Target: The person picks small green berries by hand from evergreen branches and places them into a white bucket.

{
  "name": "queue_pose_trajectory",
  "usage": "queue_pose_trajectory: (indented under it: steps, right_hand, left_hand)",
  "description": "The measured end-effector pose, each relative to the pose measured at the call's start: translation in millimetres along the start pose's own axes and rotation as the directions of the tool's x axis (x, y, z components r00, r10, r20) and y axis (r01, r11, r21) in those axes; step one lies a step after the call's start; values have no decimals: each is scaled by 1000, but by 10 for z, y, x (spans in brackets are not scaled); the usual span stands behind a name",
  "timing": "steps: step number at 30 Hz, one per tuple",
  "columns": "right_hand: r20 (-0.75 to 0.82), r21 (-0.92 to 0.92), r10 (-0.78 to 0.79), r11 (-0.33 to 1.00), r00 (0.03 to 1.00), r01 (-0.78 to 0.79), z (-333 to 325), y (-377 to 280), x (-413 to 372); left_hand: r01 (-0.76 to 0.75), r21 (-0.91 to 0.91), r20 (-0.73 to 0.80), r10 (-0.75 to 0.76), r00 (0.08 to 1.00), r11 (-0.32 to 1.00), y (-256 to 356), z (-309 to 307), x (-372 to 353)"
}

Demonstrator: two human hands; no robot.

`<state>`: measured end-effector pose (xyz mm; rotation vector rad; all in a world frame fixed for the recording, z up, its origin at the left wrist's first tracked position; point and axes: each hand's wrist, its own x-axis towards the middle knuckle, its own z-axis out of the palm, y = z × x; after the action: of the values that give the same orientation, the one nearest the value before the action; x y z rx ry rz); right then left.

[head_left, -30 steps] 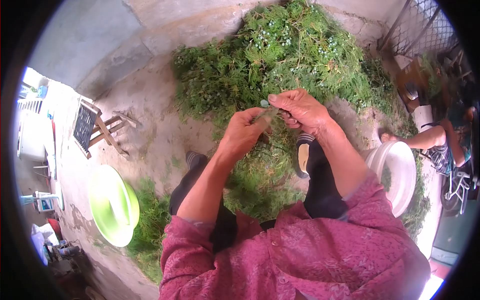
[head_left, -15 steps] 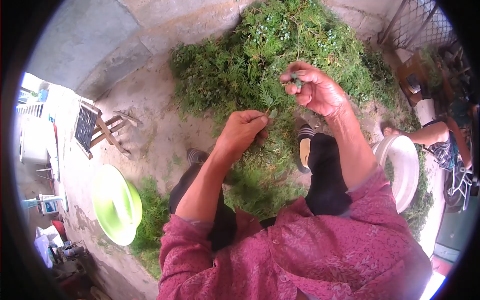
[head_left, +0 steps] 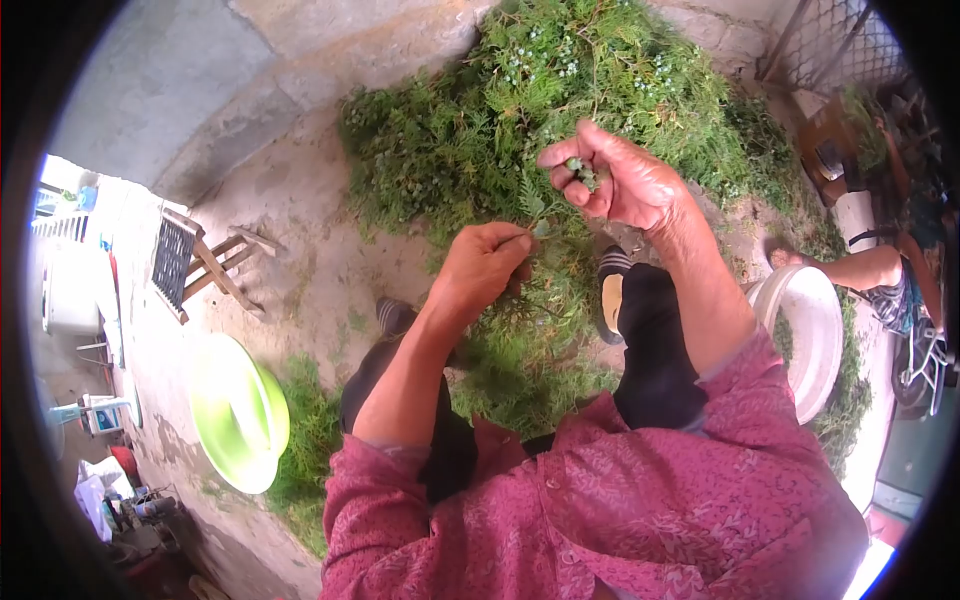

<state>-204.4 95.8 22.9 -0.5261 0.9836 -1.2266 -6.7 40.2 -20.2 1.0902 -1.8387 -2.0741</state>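
My left hand (head_left: 484, 265) pinches a small green evergreen sprig (head_left: 540, 212) between thumb and forefinger; its leafy tip points up and away from me. Up and to the right, my right hand (head_left: 622, 180) is curled around several pale green seed cones (head_left: 583, 173), which show in the palm and between the fingers. Past both hands lies a big heap of evergreen branches (head_left: 560, 80), dotted with bluish-green cones. More loose cuttings (head_left: 530, 385) cover the ground between my feet.
A lime-green basin (head_left: 238, 412) stands at left, beside more cuttings. Behind it is a small wooden folding stool (head_left: 205, 262). A white tub (head_left: 808, 340) sits at right, close to another person's leg (head_left: 860, 268). A concrete wall (head_left: 170, 90) bounds the far left.
My right hand has shifted slightly left, its fingers opening a little so more of the cones show. My left hand stays nearly in place with the sprig.
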Motion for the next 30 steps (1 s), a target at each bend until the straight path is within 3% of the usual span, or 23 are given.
queue_pose_trajectory:
  steps: [4, 5, 8, 10, 11, 15, 17, 24, 26, 30]
  right_hand:
    - [31, 113, -38, 993, 999, 34, -21, 23, 4]
    - [105, 144, -37, 989, 994, 22, -88, 58, 50]
    - [89, 174, -15, 985, 996, -1, -30, 81, 41]
    - [74, 187, 12, 982, 997, -25, -6, 122, 66]
    - [57, 198, 34, 979, 998, -45, 8, 144, 88]
    - [35, 225, 57, 972, 998, -64, 30, 327, 213]
    - [50, 181, 81, 979, 996, -88, 50, 352, 211]
    - [13, 200, 93, 975, 996, -94, 40, 404, 201]
    - [27, 223, 100, 969, 995, -103, 41, 415, 186]
    - [-53, 230, 90, 970, 995, -75, 128, 430, 136]
  left_hand:
    - [15, 22, -36, -14, 999, 1000, 2, -2, -1]
    - [15, 23, -35, -14, 999, 1000, -21, -11, 11]
    - [-48, -57, -46, 46, 998, 997, -79, -21, 52]
    - [-124, -375, -270, 19, 963, 919, -55, -27, 84]
    - [-164, -335, -336, 45, 941, 928, -41, -55, 99]
    - [-271, -241, -326, 185, 927, 932, 4, -3, 94]
    - [-431, -233, -299, 358, 885, 872, 4, 99, 124]
    - [-390, -207, -250, 336, 908, 897, 4, 123, 168]
    - [-343, 4, -342, 324, 882, 939, -110, 113, 261]
    - [-301, 116, -406, 322, 855, 947, -98, 118, 251]
